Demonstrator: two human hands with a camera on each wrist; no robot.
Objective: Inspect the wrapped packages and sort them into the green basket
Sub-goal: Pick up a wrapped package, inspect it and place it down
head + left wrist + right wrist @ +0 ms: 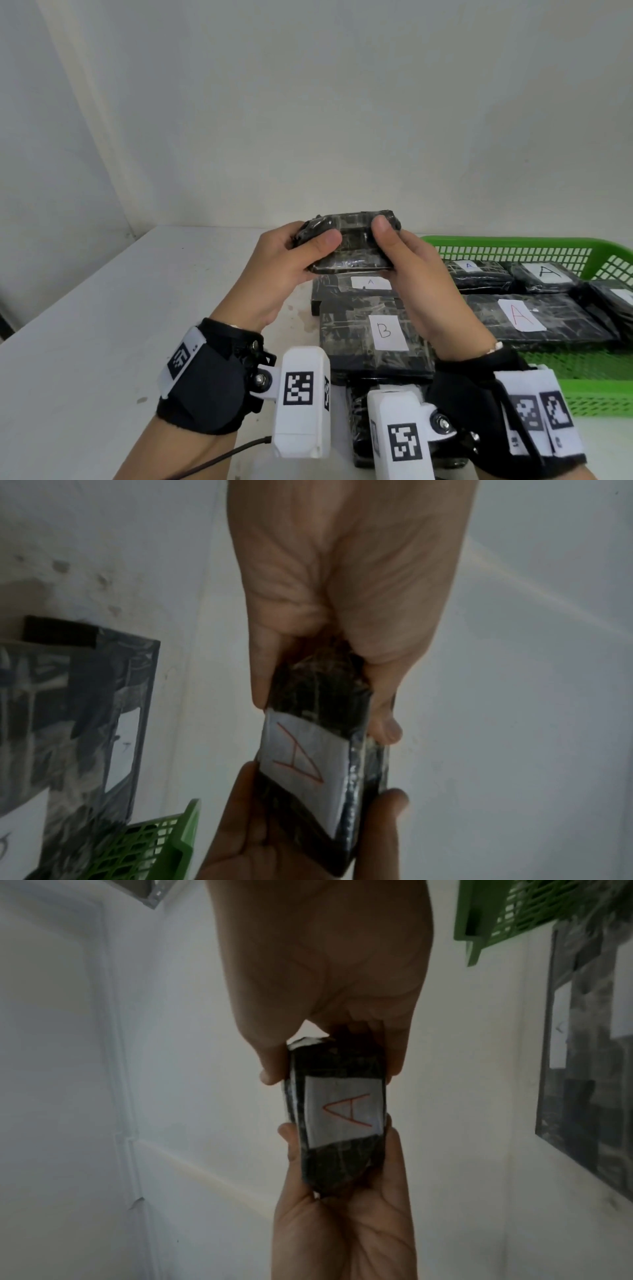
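Both hands hold one small black wrapped package (352, 240) up above the table. My left hand (291, 260) grips its left end and my right hand (404, 253) grips its right end, thumbs on the near face. The wrist views show a white label with a red letter A (304, 753) on the package's (342, 1118) far side. The green basket (513, 246) stands to the right and holds several black packages labelled A (520, 315). More packages lie on the table below my hands, one labelled B (383, 332) and one labelled A (370, 282).
The white table (102, 325) runs off to the left of the packages. A plain white wall (308, 102) rises behind it. Another wrapped package (356, 421) lies near the table's front edge, partly hidden by my wrist cameras.
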